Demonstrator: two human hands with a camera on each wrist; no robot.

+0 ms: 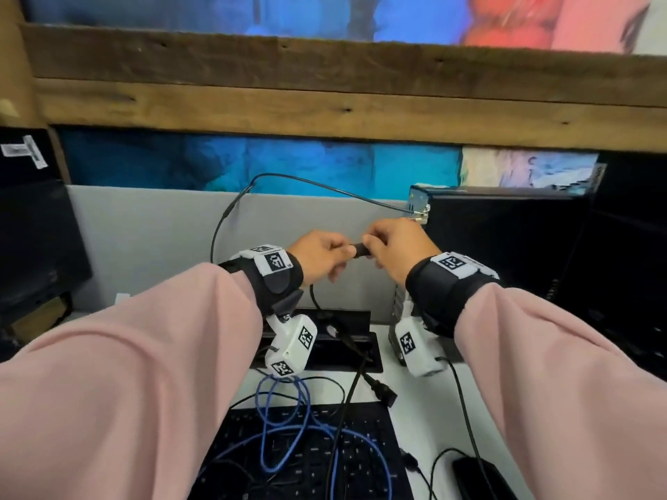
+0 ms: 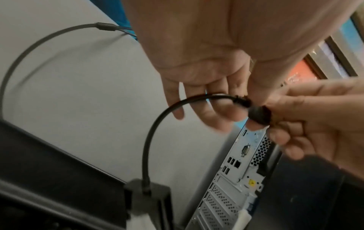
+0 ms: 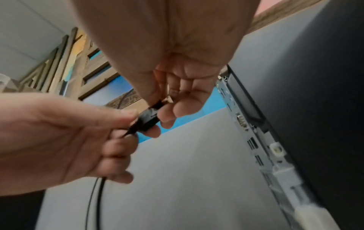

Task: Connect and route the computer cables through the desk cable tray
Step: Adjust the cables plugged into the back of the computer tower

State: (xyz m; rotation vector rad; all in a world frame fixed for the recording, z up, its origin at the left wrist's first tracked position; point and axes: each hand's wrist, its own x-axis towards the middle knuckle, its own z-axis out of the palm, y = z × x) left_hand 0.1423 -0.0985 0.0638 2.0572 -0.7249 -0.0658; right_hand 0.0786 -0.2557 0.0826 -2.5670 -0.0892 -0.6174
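Both hands are pinching one black plug (image 1: pixel 362 250) between them: left hand (image 1: pixel 317 256) beside right hand (image 1: pixel 395 247). Its limp cable (image 2: pixel 157 124) is drooping below; the rigid plug likely offers the surest hold.

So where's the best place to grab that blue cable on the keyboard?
Probably the top of the blue cable loop, pinched from above. It lies in loose loops over the keyboard with black cables crossing it, so the bare upper loop looks easiest. Both hands are busy with the black plug.

Two hands (image 1: pixel 321 256) (image 1: pixel 395 247), one computer tower (image 1: pixel 505 247), one keyboard (image 1: pixel 299 460), one blue cable (image 1: pixel 274 420), several black cables (image 1: pixel 223 218).
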